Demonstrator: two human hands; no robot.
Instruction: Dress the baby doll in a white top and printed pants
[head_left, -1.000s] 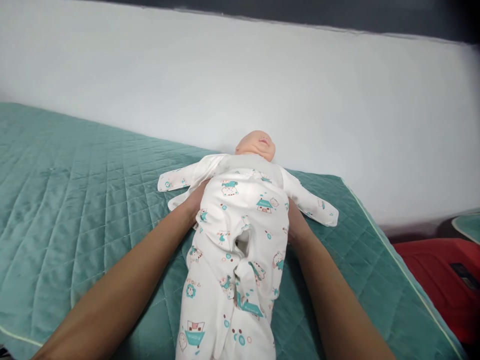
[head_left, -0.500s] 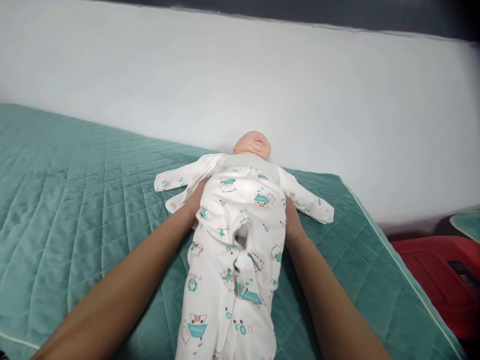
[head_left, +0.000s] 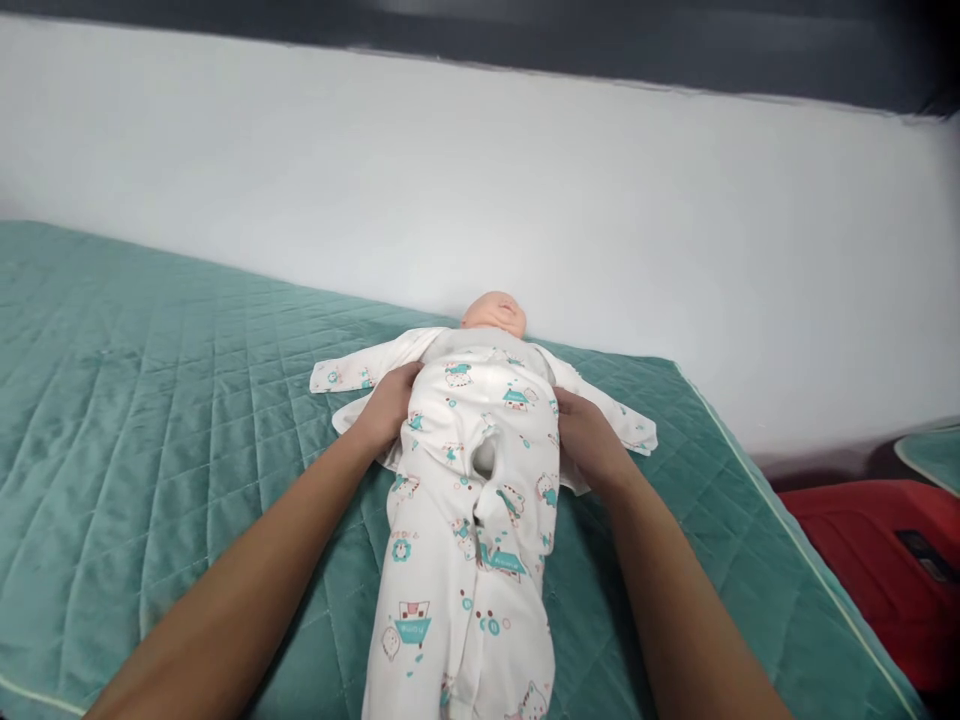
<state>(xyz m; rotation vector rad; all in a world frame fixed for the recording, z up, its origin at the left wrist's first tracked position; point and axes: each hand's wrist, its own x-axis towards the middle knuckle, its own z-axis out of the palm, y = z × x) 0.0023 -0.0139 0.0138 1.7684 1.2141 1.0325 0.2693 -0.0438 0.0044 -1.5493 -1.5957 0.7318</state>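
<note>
A baby doll [head_left: 493, 312] lies on its back, its head near the wall. White printed baby pants [head_left: 480, 480] cover its legs and belly, with an opening at the crotch. A matching white jacket [head_left: 360, 365] lies spread open beneath it, sleeves out to both sides. At the left edge of the pants' upper part, my left hand [head_left: 391, 400] is closed on the cloth, its fingertips partly hidden. My right hand [head_left: 589, 435] grips the pants' right edge at the doll's hip, with the fingers curled in and partly out of sight.
A green quilted cover [head_left: 187, 430] spreads under the doll. Behind it rises a white wall [head_left: 480, 190] with a dark band on top. To the right, past the cover's piped edge, stands a red object [head_left: 862, 560], perhaps a chair.
Both hands have come out from beside and under the doll's waist to the pants' side edges, and more of each hand shows. The view has shifted slightly.
</note>
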